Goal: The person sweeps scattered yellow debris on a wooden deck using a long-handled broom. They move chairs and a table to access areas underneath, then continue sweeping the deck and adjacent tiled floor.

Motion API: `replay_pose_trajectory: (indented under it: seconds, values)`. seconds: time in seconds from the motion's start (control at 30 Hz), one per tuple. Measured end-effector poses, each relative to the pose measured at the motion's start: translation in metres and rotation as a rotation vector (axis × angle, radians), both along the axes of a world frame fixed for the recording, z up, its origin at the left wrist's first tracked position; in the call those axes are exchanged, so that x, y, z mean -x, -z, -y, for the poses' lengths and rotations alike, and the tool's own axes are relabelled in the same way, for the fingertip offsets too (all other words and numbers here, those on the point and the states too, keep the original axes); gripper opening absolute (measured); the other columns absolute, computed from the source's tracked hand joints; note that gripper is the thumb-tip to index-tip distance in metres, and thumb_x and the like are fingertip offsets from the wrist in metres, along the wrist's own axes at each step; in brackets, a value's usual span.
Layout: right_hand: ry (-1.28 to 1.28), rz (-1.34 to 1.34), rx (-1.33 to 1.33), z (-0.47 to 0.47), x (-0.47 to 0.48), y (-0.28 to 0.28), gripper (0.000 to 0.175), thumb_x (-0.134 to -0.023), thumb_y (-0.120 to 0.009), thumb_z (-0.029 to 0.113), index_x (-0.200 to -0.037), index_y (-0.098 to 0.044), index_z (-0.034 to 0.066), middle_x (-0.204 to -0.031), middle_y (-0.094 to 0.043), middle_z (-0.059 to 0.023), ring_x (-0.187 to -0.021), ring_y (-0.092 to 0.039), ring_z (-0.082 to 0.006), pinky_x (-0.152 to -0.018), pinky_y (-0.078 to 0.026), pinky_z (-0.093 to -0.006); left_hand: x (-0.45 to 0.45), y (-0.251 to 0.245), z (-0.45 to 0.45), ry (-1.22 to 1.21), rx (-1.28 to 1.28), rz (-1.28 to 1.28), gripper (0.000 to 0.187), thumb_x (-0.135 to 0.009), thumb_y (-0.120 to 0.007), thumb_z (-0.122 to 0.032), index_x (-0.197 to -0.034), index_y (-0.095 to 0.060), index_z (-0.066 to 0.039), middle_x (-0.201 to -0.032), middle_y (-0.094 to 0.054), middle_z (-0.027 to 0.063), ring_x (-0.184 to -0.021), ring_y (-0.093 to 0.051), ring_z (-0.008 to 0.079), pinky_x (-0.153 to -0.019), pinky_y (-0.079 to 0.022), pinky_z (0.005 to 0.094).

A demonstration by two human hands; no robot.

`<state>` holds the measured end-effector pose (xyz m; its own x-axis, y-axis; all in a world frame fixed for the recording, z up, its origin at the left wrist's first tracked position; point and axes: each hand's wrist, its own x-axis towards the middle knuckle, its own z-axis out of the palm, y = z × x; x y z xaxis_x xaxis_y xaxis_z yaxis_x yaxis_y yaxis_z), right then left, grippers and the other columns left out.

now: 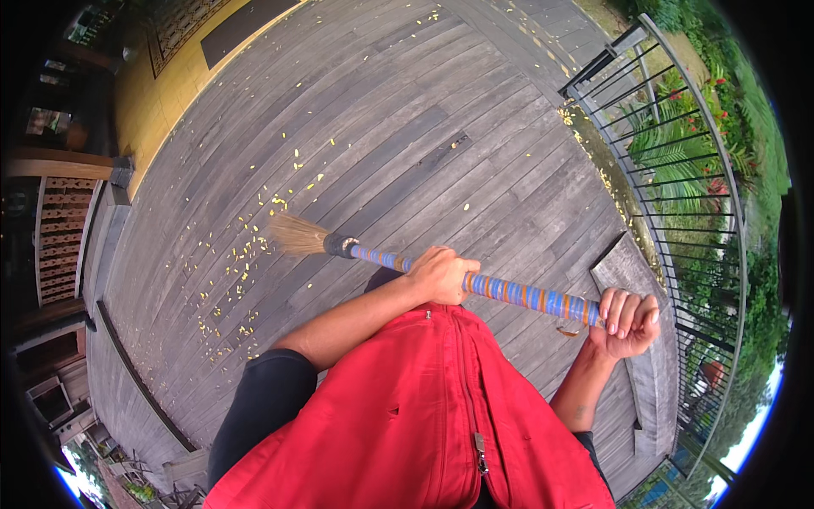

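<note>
A stick broom (534, 298) with a handle wrapped in blue and orange bands slants across my body. My left hand (443, 275) is closed around the lower part of the handle, and my right hand (626, 323) grips its upper end. The broom's tan bristles (299, 234), bound with a black band, point to the left and look slightly blurred. They are beside scattered yellow petals or small leaves (245, 254) on the wooden plank deck (407, 165). Whether the bristle tips touch the boards I cannot tell.
A metal railing (731, 191) curves along the right, with plants behind it. A raised wooden edge piece (636, 280) lies near my right hand. Yellow tiled flooring (149, 108) borders the deck at upper left, and a dark strip (143, 375) crosses the lower left.
</note>
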<state>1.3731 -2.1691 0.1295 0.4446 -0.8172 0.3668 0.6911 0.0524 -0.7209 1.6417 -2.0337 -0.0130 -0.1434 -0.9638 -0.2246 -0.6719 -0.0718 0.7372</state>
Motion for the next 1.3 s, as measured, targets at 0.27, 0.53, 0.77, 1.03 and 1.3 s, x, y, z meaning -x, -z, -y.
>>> replay_pose_trajectory:
  seconds: [0.27,0.53,0.77,1.03,1.3]
  values:
    - [-0.609,-0.154,0.844,-0.019,-0.053,-0.097,0.046,-0.090,-0.087,0.017,-0.060,-0.052,0.0105,-0.054,-0.050,-0.0008,-0.043,-0.053,-0.0160,-0.047,-0.048,-0.0296,0.092,0.034,0.084,-0.041,0.583,-0.539,0.023,-0.080,-0.076,-0.005,-0.095,-0.059,-0.011,-0.088,-0.067,0.0064,-0.090,-0.068,0.0314,-0.092,-0.049,0.0438]
    - [-0.660,-0.178,0.485,-0.019,-0.089,-0.017,0.051,-0.089,-0.086,0.012,-0.056,-0.046,0.0115,-0.051,-0.048,-0.0011,-0.041,-0.051,-0.0216,-0.044,-0.041,-0.0349,0.061,0.076,0.043,-0.058,0.383,-0.278,0.028,-0.076,-0.078,-0.014,-0.096,-0.059,-0.012,-0.087,-0.066,0.0072,-0.091,-0.068,0.0334,-0.093,-0.050,0.0459]
    - [-0.757,0.240,0.366,0.011,-0.089,-0.056,0.052,-0.094,-0.077,0.017,-0.054,-0.044,0.0094,-0.051,-0.048,-0.0023,-0.042,-0.053,-0.0177,-0.045,-0.045,-0.0312,0.019,0.011,-0.034,-0.130,0.411,-0.243,0.023,-0.070,-0.079,-0.015,-0.086,-0.063,-0.012,-0.081,-0.066,0.0079,-0.076,-0.068,0.0326,-0.076,-0.051,0.0434]
    - [-0.851,0.138,0.675,-0.010,-0.112,-0.109,0.045,-0.094,-0.076,0.021,-0.058,-0.051,0.0108,-0.054,-0.054,-0.0012,-0.044,-0.057,-0.0144,-0.046,-0.048,-0.0270,0.029,0.008,0.013,-0.026,0.429,-0.613,0.022,-0.071,-0.078,-0.010,-0.085,-0.061,-0.008,-0.077,-0.066,0.0116,-0.078,-0.068,0.0374,-0.069,-0.054,0.0480]
    - [-0.900,-0.203,0.612,-0.072,-0.223,-0.055,0.048,-0.084,-0.083,0.009,-0.056,-0.044,0.0119,-0.053,-0.047,-0.0021,-0.042,-0.049,-0.0216,-0.044,-0.041,-0.0353,-0.074,0.064,-0.040,-0.137,0.382,-0.517,0.022,-0.078,-0.080,-0.011,-0.084,-0.059,-0.007,-0.076,-0.065,0.0121,-0.074,-0.066,0.0398,-0.066,-0.051,0.0469]
